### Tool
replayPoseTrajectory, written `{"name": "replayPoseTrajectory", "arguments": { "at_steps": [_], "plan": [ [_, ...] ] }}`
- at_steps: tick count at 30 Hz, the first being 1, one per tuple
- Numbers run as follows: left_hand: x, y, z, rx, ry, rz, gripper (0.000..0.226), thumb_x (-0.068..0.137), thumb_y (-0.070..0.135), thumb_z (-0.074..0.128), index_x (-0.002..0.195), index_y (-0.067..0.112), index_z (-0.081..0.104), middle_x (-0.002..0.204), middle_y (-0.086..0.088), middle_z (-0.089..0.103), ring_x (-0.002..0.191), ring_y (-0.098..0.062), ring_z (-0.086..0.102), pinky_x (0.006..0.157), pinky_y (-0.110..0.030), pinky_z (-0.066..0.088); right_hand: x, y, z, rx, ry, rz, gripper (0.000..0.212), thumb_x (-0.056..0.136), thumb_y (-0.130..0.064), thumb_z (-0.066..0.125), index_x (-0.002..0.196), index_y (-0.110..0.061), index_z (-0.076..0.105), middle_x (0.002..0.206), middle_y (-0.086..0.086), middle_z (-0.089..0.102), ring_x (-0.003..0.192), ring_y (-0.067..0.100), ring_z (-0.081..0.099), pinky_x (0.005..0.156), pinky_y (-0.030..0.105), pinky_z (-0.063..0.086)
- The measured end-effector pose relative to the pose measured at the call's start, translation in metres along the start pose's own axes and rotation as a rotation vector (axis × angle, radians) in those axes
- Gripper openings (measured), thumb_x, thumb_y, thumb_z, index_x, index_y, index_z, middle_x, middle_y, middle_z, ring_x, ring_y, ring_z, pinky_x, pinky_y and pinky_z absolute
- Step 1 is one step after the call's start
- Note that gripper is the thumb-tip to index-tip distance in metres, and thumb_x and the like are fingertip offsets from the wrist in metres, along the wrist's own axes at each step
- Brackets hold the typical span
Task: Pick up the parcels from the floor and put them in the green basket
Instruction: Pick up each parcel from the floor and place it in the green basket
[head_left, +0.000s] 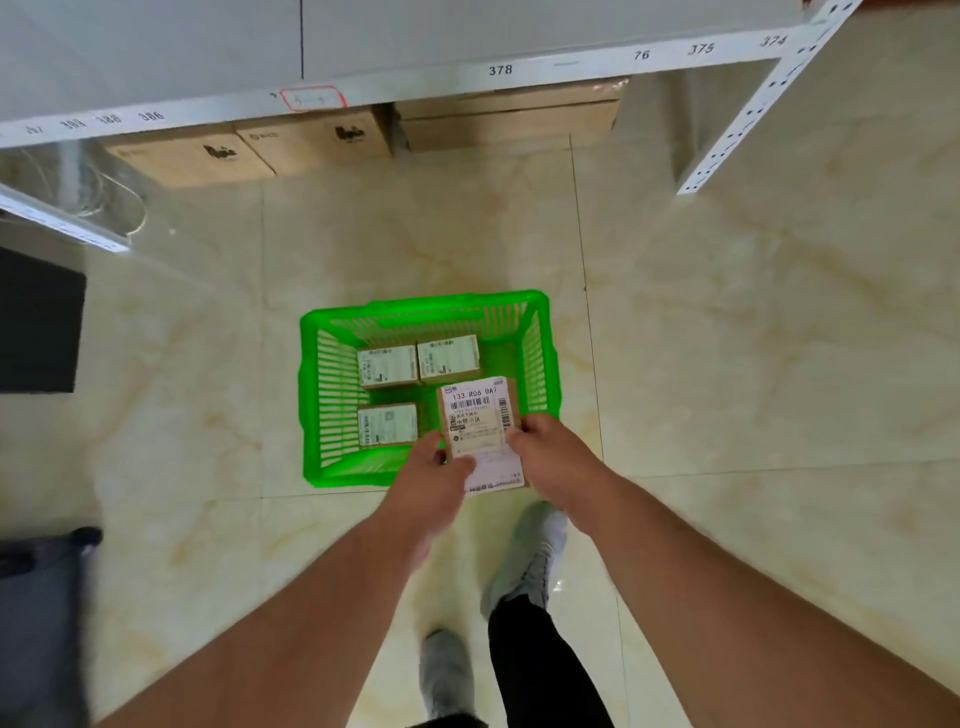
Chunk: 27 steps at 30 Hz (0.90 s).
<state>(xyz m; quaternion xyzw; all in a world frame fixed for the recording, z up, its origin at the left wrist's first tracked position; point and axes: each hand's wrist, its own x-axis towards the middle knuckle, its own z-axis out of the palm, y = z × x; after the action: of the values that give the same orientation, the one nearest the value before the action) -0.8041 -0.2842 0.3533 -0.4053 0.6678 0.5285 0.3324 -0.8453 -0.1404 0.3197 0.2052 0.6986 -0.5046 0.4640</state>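
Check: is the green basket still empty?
No, three parcels already lie in the green basket, and both hands hold a fourth parcel over it.

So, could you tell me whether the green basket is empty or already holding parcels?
Partly filled: three labelled parcels lie on the green basket floor.

Three parcels in the basket, cartons behind it under the shelf
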Motion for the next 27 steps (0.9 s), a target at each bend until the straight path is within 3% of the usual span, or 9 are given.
{"name": "replayPoseTrajectory", "arguments": {
  "at_steps": [4,10,14,16,19,22,25,27],
  "plan": [
    [0.023,0.007,-0.002,0.033,0.014,-0.016,0.047,0.093,0.021,0.057,0.140,0.025,0.053,0.124,0.001,0.073,0.110,-0.022,0.068,0.105,-0.047,0.049,0.022,-0.010,0.000,-0.082,-0.009,-0.021,0.040,0.098,-0.029,0.046,0.135,-0.021,0.059,0.132,0.002,0.067,0.114,0.026,0.063,0.101,0.046,0.052],
    [0.073,-0.006,-0.006,-0.046,0.013,-0.070,0.037,0.094,0.013,0.054,0.127,0.024,0.066,0.121,-0.001,0.075,0.109,-0.024,0.068,0.102,-0.043,0.051,0.074,-0.013,0.011,-0.193,0.002,0.008,0.038,0.100,-0.028,0.045,0.133,-0.019,0.061,0.131,0.005,0.067,0.113,0.028,0.064,0.099,0.045,0.053],
    [0.113,-0.021,-0.009,-0.125,-0.011,-0.107,0.035,0.096,0.014,0.053,0.127,0.024,0.068,0.122,0.003,0.072,0.100,-0.012,0.065,0.076,-0.028,0.048,0.116,-0.012,0.020,-0.318,0.023,-0.002,0.037,0.101,-0.028,0.043,0.131,-0.018,0.063,0.123,0.007,0.070,0.102,0.026,0.066,0.085,0.039,0.057],
    [0.135,-0.030,-0.009,-0.185,-0.036,-0.128,0.036,0.096,0.012,0.052,0.127,0.021,0.067,0.121,0.003,0.072,0.094,-0.005,0.062,0.071,-0.024,0.046,0.140,-0.008,0.025,-0.365,0.027,0.001,0.038,0.102,-0.029,0.041,0.130,-0.016,0.063,0.122,0.008,0.070,0.099,0.025,0.066,0.079,0.037,0.058],
    [0.169,-0.043,-0.010,-0.280,-0.059,-0.178,0.034,0.095,0.010,0.052,0.123,0.018,0.070,0.122,-0.001,0.074,0.097,-0.007,0.064,0.084,-0.029,0.052,0.175,0.001,0.037,-0.466,0.027,0.000,0.036,0.102,-0.029,0.042,0.126,-0.014,0.064,0.116,0.007,0.070,0.089,0.019,0.066,0.059,0.026,0.050],
    [0.199,-0.059,-0.010,-0.350,-0.075,-0.243,0.035,0.094,0.014,0.054,0.128,0.016,0.064,0.128,-0.003,0.071,0.113,-0.019,0.063,0.106,-0.042,0.048,0.209,0.008,0.049,-0.570,0.023,-0.008,0.029,0.102,-0.028,0.043,0.112,-0.014,0.066,0.099,0.005,0.067,0.073,0.012,0.060,0.051,0.025,0.040],
    [0.222,-0.074,-0.012,-0.443,-0.076,-0.333,0.027,0.095,0.012,0.054,0.119,0.016,0.064,0.124,-0.006,0.071,0.117,-0.023,0.060,0.111,-0.049,0.043,0.236,0.011,0.062,-0.689,0.016,-0.010,0.024,0.101,-0.027,0.042,0.087,-0.017,0.059,0.078,0.001,0.060,0.067,0.015,0.055,0.050,0.027,0.033],
    [0.236,-0.084,-0.012,-0.530,-0.074,-0.385,0.016,0.095,0.010,0.054,0.103,0.017,0.067,0.114,-0.006,0.072,0.108,-0.021,0.060,0.108,-0.043,0.045,0.249,0.013,0.070,-0.755,0.000,-0.010,0.024,0.100,-0.027,0.041,0.082,-0.018,0.055,0.073,0.001,0.057,0.064,0.018,0.055,0.049,0.027,0.032]
  ]
}}
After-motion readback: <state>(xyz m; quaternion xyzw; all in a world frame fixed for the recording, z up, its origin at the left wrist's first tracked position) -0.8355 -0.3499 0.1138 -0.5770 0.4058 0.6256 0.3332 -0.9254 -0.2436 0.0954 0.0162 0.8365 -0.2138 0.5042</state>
